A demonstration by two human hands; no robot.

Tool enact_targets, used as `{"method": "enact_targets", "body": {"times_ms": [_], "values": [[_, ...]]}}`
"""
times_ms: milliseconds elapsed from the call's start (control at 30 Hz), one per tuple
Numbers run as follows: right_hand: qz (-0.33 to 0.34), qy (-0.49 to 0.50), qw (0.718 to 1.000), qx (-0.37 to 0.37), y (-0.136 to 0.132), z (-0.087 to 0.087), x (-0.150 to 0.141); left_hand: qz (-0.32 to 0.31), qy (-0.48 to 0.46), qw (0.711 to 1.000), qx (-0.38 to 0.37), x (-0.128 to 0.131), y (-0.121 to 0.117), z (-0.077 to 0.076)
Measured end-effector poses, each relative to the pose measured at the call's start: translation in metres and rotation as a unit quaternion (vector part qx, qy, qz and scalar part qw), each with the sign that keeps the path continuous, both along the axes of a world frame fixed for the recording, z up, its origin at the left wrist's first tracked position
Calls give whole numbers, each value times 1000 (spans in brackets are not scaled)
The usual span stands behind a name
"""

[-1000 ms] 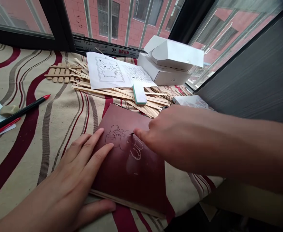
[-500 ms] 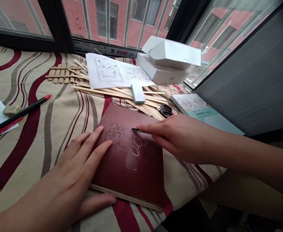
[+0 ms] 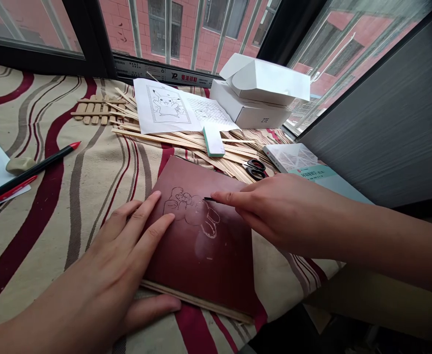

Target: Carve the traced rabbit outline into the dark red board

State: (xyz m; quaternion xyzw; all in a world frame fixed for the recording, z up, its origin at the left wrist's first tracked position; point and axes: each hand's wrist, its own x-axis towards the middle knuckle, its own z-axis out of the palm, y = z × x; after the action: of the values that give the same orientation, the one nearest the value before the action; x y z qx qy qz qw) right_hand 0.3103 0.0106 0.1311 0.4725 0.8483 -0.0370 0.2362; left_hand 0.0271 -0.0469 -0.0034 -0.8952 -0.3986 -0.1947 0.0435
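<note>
Near the board's edge point(image 3: 201, 169), right hand point(image 3: 278, 211) holds perhaps a scriber point(image 3: 209, 199)

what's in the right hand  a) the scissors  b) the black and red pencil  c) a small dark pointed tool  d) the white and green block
c, the right hand pinches a small dark pointed tool, its tip over the scratched drawing on the dark red board
</note>
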Motion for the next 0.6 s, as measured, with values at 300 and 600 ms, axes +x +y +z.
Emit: {"method": "enact_targets", "body": {"times_ms": [300,600], "values": [[-15,-2,1000,-9,-3,2,-1,3,-4,1000,9,-2,-3,-2],[46,-6,999,7,1,7,-7,-21,21,1000,-4,-3,2,7]]}}
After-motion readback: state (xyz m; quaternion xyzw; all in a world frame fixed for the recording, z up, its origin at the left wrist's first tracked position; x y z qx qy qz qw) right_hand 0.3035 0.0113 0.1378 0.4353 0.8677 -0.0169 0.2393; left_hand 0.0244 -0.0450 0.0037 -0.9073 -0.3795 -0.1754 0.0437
